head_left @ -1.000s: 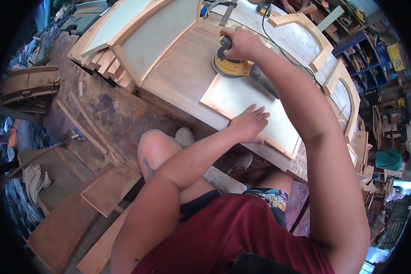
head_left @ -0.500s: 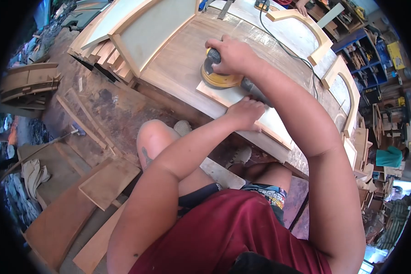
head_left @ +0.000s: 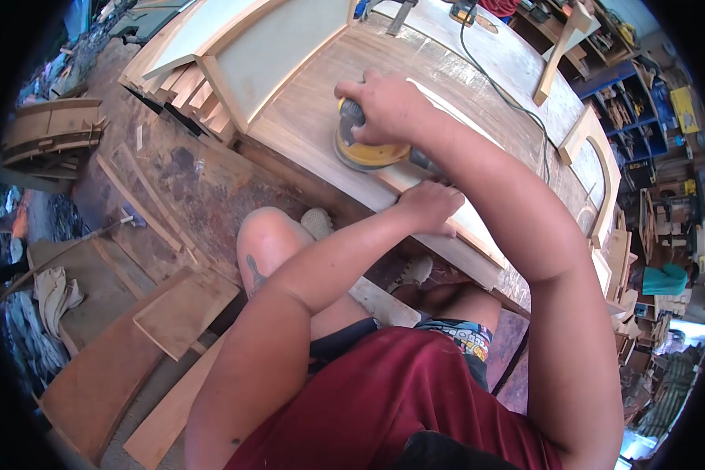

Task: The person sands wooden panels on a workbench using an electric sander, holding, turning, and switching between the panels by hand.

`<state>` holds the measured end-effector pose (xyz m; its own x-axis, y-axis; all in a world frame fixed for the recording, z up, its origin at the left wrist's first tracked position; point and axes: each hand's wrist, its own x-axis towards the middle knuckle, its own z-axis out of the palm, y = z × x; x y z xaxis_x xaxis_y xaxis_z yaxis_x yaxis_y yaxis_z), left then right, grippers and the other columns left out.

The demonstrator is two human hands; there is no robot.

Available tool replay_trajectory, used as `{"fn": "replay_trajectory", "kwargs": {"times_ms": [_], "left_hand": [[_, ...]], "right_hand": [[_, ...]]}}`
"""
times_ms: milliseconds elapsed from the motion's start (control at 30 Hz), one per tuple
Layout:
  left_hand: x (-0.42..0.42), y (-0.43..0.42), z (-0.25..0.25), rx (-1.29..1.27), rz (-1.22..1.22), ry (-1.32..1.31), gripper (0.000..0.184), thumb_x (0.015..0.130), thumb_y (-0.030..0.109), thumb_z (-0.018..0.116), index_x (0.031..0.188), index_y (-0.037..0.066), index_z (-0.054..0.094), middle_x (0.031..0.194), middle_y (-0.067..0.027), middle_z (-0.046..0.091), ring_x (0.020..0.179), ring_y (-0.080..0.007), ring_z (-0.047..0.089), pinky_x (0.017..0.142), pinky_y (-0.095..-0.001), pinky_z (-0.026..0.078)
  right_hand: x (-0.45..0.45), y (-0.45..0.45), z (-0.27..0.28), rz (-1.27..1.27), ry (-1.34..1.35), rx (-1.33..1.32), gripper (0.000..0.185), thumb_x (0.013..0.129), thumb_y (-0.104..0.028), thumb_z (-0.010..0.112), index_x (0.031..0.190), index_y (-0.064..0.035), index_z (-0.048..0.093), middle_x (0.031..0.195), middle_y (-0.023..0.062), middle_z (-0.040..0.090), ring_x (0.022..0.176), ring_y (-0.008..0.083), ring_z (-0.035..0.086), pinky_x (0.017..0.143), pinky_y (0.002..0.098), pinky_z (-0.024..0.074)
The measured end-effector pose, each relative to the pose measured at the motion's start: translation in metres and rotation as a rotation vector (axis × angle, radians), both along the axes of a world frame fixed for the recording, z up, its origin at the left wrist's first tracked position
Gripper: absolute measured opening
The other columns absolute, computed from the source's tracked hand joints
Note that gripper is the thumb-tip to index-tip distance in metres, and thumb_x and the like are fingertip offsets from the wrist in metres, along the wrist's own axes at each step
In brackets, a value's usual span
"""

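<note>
My right hand is wrapped round the dark grip of a yellow and black sander. The sander rests at the near left end of a framed panel, which has a pale face and light wooden edges. My left hand lies on the panel's near edge, thumb on the near side and fingers bent over the top. The panel lies on a brown wooden work surface. Part of the panel is hidden under my right forearm and the sander.
Framed panels stand on stacked wood at the back left. A cable crosses the surface. An arched wooden piece lies at the right, with another wooden piece tilted up behind. Boards lie at the lower left.
The sander and my right hand have moved left and toward me along the panel. My left hand's fingers have bent. The far arched piece has been lifted and turned.
</note>
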<state>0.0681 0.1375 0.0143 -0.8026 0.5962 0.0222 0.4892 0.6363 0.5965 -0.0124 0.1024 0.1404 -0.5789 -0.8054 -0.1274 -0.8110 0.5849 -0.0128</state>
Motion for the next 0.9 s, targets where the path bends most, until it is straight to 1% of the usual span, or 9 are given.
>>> {"fn": "replay_trajectory", "kwargs": {"times_ms": [100, 200, 367, 400, 500, 533, 600, 867, 900], "left_hand": [[0.002, 0.004, -0.020, 0.072, 0.043, -0.059, 0.067, 0.078, 0.037, 0.085, 0.130, 0.003, 0.060, 0.130, -0.0202, 0.066, 0.123, -0.0358, 0.063, 0.102, -0.0467, 0.051], [0.005, 0.008, -0.026, 0.184, 0.124, 0.119, 0.068, 0.078, 0.038, 0.085, 0.132, 0.004, 0.059, 0.130, -0.0193, 0.066, 0.124, -0.0359, 0.062, 0.102, -0.0471, 0.051], [0.001, 0.003, -0.009, -0.046, 0.005, 0.077, 0.065, 0.077, 0.041, 0.085, 0.125, 0.002, 0.063, 0.134, -0.0175, 0.063, 0.130, -0.0335, 0.057, 0.111, -0.0454, 0.042], [0.001, 0.004, -0.025, 0.097, 0.049, 0.320, 0.062, 0.076, 0.041, 0.085, 0.120, 0.002, 0.065, 0.131, -0.0169, 0.063, 0.128, -0.0332, 0.057, 0.113, -0.0428, 0.040], [0.001, 0.002, -0.024, 0.092, 0.036, 0.368, 0.062, 0.076, 0.040, 0.086, 0.120, 0.002, 0.065, 0.133, -0.0167, 0.062, 0.129, -0.0329, 0.056, 0.113, -0.0436, 0.039], [0.001, 0.000, -0.017, 0.093, 0.034, 0.370, 0.062, 0.076, 0.040, 0.086, 0.120, 0.002, 0.065, 0.133, -0.0167, 0.062, 0.129, -0.0329, 0.056, 0.113, -0.0436, 0.039], [0.004, -0.003, 0.003, 0.014, 0.025, 0.051, 0.065, 0.076, 0.038, 0.086, 0.125, 0.002, 0.064, 0.131, -0.0177, 0.063, 0.130, -0.0336, 0.056, 0.113, -0.0440, 0.041], [0.000, 0.002, -0.011, 0.072, 0.039, 0.004, 0.052, 0.077, 0.036, 0.085, 0.113, 0.005, 0.066, 0.124, -0.0183, 0.066, 0.122, -0.0353, 0.061, 0.105, -0.0445, 0.048], [0.000, 0.001, -0.014, 0.068, 0.022, 0.142, 0.053, 0.077, 0.037, 0.085, 0.114, 0.005, 0.066, 0.124, -0.0183, 0.066, 0.122, -0.0351, 0.061, 0.105, -0.0444, 0.048]], "right_hand": [[0.022, 0.003, -0.001, 0.021, -0.024, 0.009, 0.059, 0.077, -0.027, 0.078, 0.132, -0.0261, 0.058, 0.120, 0.0199, 0.059, 0.104, 0.0397, 0.067, 0.083, 0.0493, 0.0596], [0.029, 0.010, -0.006, 0.049, 0.020, -0.063, 0.059, 0.077, -0.027, 0.078, 0.132, -0.0260, 0.058, 0.120, 0.0198, 0.059, 0.106, 0.0401, 0.067, 0.084, 0.0492, 0.0595], [-0.014, 0.001, -0.011, -0.132, 0.058, -0.075, 0.059, 0.077, -0.030, 0.077, 0.133, -0.0260, 0.059, 0.119, 0.0189, 0.062, 0.107, 0.0372, 0.067, 0.089, 0.0470, 0.0575], [-0.023, 0.003, -0.012, -0.144, 0.073, -0.086, 0.059, 0.077, -0.032, 0.077, 0.133, -0.0258, 0.059, 0.118, 0.0184, 0.063, 0.107, 0.0359, 0.068, 0.089, 0.0463, 0.0571], [-0.027, 0.001, -0.006, -0.125, 0.059, 0.016, 0.065, 0.081, -0.029, 0.076, 0.142, -0.0276, 0.054, 0.127, 0.0191, 0.061, 0.112, 0.0355, 0.068, 0.091, 0.0469, 0.0583], [-0.024, 0.001, -0.004, -0.128, 0.060, 0.016, 0.065, 0.081, -0.029, 0.076, 0.142, -0.0276, 0.054, 0.127, 0.0191, 0.061, 0.112, 0.0355, 0.068, 0.091, 0.0469, 0.0583], [-0.005, 0.003, -0.001, -0.066, 0.062, 0.042, 0.060, 0.077, -0.031, 0.077, 0.134, -0.0263, 0.058, 0.118, 0.0200, 0.062, 0.109, 0.0374, 0.067, 0.086, 0.0477, 0.0583], [-0.008, 0.005, -0.007, -0.078, 0.048, -0.023, 0.059, 0.077, -0.028, 0.078, 0.133, -0.0261, 0.059, 0.119, 0.0217, 0.060, 0.107, 0.0400, 0.067, 0.085, 0.0499, 0.0586], [-0.016, 0.007, -0.011, -0.079, 0.045, -0.067, 0.059, 0.077, -0.027, 0.077, 0.133, -0.0262, 0.059, 0.119, 0.0218, 0.060, 0.107, 0.0402, 0.067, 0.085, 0.0497, 0.0586]]}}
